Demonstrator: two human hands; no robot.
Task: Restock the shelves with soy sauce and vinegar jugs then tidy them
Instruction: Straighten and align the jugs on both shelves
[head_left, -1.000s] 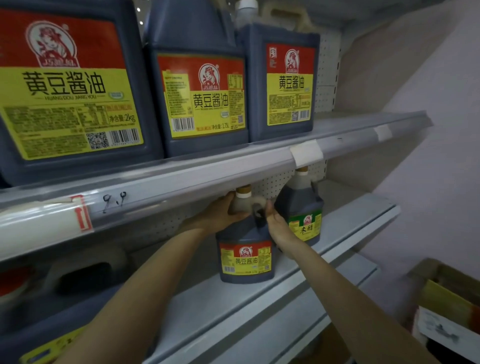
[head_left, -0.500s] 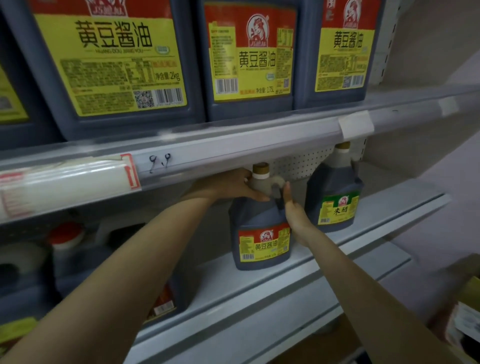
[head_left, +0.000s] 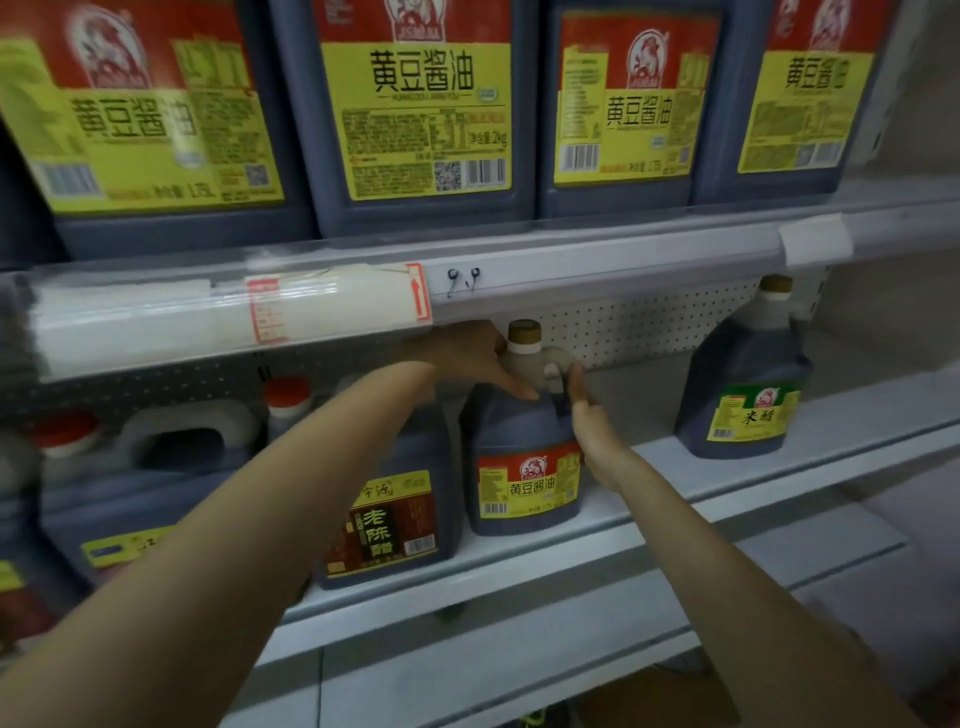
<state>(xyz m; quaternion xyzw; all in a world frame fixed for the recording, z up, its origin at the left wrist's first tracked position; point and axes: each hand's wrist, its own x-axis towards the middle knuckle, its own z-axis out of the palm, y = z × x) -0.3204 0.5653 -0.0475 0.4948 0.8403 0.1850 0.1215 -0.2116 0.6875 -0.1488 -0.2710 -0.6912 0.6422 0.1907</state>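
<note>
A dark soy sauce jug (head_left: 524, 467) with a red and yellow label and a brown cap stands upright on the middle shelf (head_left: 675, 499). My left hand (head_left: 467, 358) rests on its shoulder beside the neck, fingers stretched out. My right hand (head_left: 589, 421) lies flat against the jug's right side at the handle, fingers pointing up. A brown-labelled vinegar jug (head_left: 389, 519) stands close on its left. A green-labelled vinegar jug (head_left: 743, 395) stands apart on the right.
Several large soy sauce jugs (head_left: 415, 114) fill the upper shelf, whose price rail (head_left: 571, 260) hangs low over my hands. More jugs with red caps (head_left: 285, 400) crowd the middle shelf's left. A lower shelf (head_left: 519, 639) juts out below.
The soy sauce jug has slid left under both hands, away from the green-labelled jug and next to the brown-labelled one. My view has also swung left.
</note>
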